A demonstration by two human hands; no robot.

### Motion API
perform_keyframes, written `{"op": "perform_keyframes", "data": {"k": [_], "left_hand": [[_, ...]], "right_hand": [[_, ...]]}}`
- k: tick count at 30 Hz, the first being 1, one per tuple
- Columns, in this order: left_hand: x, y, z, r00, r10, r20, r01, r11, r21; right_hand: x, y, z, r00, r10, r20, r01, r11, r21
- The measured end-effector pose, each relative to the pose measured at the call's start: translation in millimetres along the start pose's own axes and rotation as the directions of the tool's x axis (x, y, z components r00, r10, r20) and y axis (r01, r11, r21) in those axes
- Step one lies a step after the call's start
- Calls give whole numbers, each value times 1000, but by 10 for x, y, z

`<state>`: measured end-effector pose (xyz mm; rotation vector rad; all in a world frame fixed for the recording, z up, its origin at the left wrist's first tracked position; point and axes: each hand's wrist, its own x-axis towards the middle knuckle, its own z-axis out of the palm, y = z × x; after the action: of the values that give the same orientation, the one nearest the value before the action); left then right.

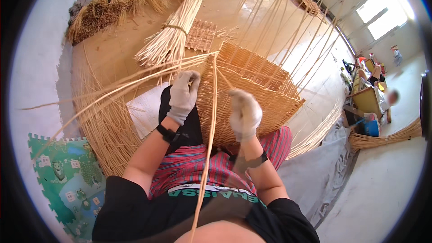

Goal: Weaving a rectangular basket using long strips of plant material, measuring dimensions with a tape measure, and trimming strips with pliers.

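Observation:
A half-woven wicker basket (258, 96) leans across my lap, with long upright rods (299, 45) rising from its far side. My right hand (245, 113), in a pale glove, is closed in front of the woven wall. A thin wicker rod (223, 77) runs from the basket's near corner to its fingertips. My left hand (183, 96), also gloved, is beside the corner with its fingers curled; what they hold, if anything, cannot be made out. Just beyond it, several loose rods (130, 80) stretch leftward from the corner. Another pair of rods (208, 162) hangs down toward me.
A tied bundle of rods (173, 33) lies beyond the basket, beside a flat woven panel (200, 35). Loose rods (101, 121) cover the floor at left, near a green foam mat (67, 171). More bundles (105, 2) stand far left. A person (382, 101) is at far right.

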<state>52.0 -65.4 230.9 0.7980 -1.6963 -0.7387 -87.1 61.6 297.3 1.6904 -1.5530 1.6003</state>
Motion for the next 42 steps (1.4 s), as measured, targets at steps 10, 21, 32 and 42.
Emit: {"op": "perform_keyframes", "data": {"k": [10, 21, 32, 42], "left_hand": [[129, 385, 411, 807, 341, 483, -544, 748, 380], [243, 448, 659, 853, 44, 519, -397, 701, 593], [40, 406, 757, 893, 219, 393, -396, 797, 457], [239, 338, 1152, 867, -104, 488, 344, 834, -432]], "right_hand": [[-144, 1143, -215, 426, 881, 205, -820, 281, 498], [1398, 1445, 357, 992, 102, 78, -52, 878, -476], [-375, 937, -633, 496, 865, -72, -683, 440, 583], [-410, -83, -281, 929, 241, 280, -224, 970, -90]]}}
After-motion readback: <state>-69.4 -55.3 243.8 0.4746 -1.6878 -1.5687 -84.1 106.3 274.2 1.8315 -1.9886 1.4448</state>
